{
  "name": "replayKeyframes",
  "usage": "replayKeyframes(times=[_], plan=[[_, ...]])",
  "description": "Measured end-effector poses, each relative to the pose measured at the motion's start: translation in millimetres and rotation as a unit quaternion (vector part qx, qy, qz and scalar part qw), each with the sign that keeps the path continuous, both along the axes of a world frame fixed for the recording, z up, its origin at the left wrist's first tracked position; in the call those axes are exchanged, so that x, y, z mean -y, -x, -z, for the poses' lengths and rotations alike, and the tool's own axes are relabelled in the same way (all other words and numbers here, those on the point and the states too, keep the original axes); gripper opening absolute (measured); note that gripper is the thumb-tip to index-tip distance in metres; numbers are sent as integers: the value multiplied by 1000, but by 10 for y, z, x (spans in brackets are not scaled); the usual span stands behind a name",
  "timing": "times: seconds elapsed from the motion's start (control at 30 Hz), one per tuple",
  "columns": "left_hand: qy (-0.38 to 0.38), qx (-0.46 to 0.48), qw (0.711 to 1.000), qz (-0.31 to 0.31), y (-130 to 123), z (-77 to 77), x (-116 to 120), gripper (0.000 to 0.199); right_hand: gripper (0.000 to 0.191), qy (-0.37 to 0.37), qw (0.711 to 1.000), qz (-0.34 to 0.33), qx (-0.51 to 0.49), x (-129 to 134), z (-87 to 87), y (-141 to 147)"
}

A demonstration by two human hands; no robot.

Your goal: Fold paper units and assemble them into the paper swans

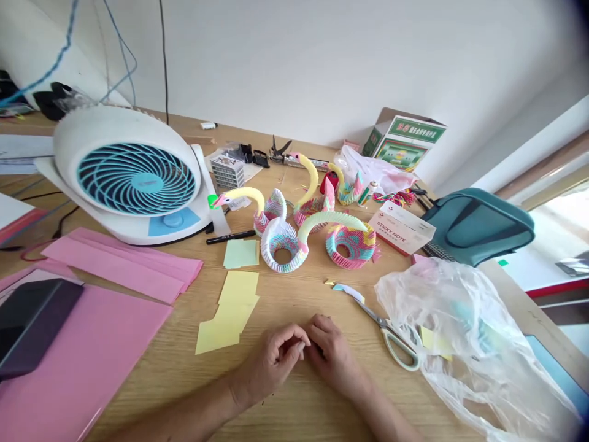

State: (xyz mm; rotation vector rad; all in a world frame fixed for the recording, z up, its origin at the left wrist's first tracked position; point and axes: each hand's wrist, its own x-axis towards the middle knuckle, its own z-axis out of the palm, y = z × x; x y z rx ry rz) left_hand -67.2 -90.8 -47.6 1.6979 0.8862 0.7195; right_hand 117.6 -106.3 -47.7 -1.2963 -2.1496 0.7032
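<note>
Near the table's front middle, my left hand [278, 362] is closed, thumb and forefinger pinched together. My right hand [334, 356] is curled beside it, its fingertips almost meeting the left ones. Anything between the fingers is too small or hidden to make out. To the left lie yellow paper notes [227, 319] and a pale green note stack [242, 253]. On the right rest white-handled scissors [384, 325]. Beyond my hands stand folded-paper swans, among them a white basket-like body [271, 236] and a pink and blue one [334, 252], with a pale green curved neck [329, 220] across them.
A white fan [138, 178] stands at the left, above pink paper sheets [92, 350] and a dark box [37, 325]. Rightward are a crumpled plastic bag [460, 307], a sticky note box [402, 226] and a teal case [478, 224]. A black pen [230, 237] lies in front of the swans.
</note>
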Motion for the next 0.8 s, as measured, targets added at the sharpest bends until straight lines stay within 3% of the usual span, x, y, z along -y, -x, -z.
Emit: replayKeyframes(times=[0.8], plan=[[-33,-49,998,32,-18,37,-23,21,19,-15,1000,6,2,1,1,1]])
